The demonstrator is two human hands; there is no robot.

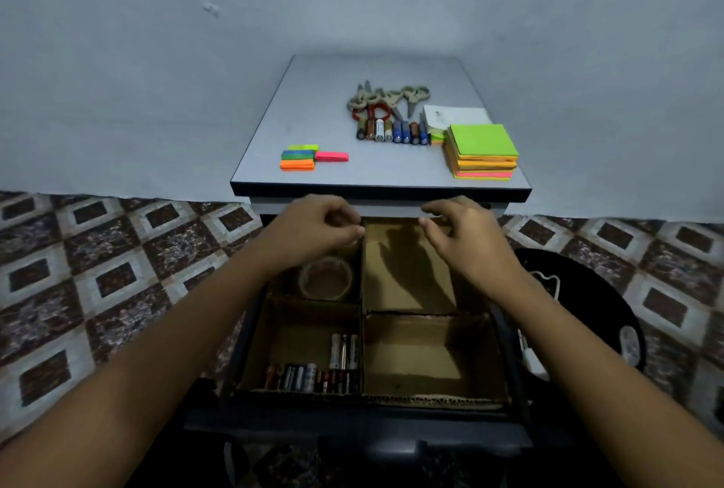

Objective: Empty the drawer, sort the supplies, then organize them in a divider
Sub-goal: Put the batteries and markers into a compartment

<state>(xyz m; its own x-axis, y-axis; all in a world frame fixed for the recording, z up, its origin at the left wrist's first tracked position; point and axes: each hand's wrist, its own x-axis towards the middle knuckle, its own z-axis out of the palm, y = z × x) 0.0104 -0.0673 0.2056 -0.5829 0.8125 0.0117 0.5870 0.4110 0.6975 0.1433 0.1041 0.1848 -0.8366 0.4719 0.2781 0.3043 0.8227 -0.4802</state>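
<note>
The cardboard divider (415, 354) sits in the open drawer (352, 429), under the surface (313, 103). Its back-left compartment holds a tape roll (326, 278) and its front-left compartment holds batteries (313, 374). My left hand (313, 229) and right hand (462, 240) hover apart over the back compartments, fingers bent. Whether the left one pinches the middle wall, I cannot tell. On the surface lie scissors (388, 95), loose batteries (391, 131) and sticky notes (482, 150).

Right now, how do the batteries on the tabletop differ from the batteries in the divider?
The tabletop batteries lie out in the open; the divider batteries sit inside the near-left cardboard compartment. The tabletop batteries form one row; the divider batteries form a long row plus a smaller group beyond it. Both sets lie flat, in mixed colours.
</note>
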